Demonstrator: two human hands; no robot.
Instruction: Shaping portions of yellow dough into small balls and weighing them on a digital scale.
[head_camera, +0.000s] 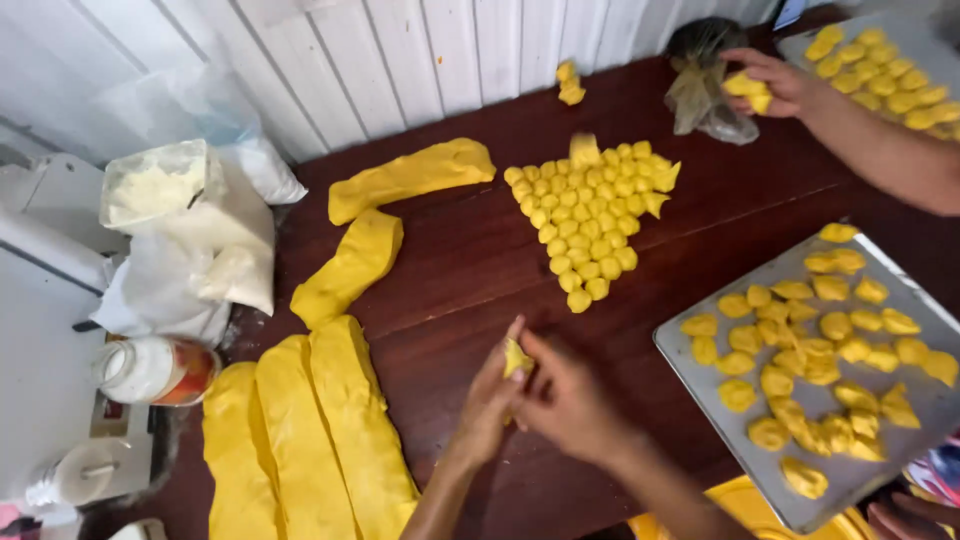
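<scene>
Hands: left hand (487, 400) and right hand (565, 400) pinch small yellow dough piece (516, 357) | shaping underway | steel baking tray (905, 290) at three o'clock.

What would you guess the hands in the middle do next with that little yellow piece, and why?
Probably finish pinching it, then set it on the metal tray. Left hand and right hand both grip one small dough piece, and the tray already carries many folded pieces.

A dark reddish-brown wooden table (470, 270) carries long yellow dough slabs (320, 430) at lower left, small yellow dough balls (590, 225) at centre, and a grey metal tray (935, 405) at right.
</scene>
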